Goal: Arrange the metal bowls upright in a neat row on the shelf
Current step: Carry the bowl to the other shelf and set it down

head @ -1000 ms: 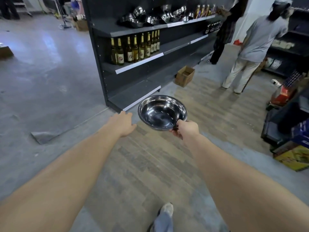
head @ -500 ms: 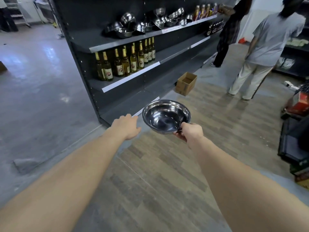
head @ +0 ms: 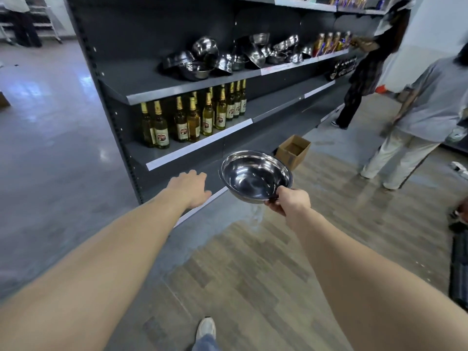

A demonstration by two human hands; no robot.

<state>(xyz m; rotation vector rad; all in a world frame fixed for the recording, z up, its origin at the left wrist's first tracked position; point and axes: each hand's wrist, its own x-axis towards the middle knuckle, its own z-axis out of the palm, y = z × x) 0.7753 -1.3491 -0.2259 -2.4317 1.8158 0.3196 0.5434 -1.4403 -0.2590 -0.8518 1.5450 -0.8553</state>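
- Up front, the right hand (head: pixel 290 201) pinches the near rim of a metal bowl (head: pixel 255 175), held upright in the air before the shelf unit (head: pixel 177 77).
- Beside it, the left hand (head: pixel 190 187) reaches forward with fingers loosely extended, holding nothing.
- Jumbled bowls (head: pixel 228 58) lie tilted and overturned on the middle shelf, away from its left end.
- Bottles (head: pixel 192 117) stand on the shelf below.
- A cardboard box (head: pixel 292 151) sits on the floor at the unit's foot, just beyond the held bowl.
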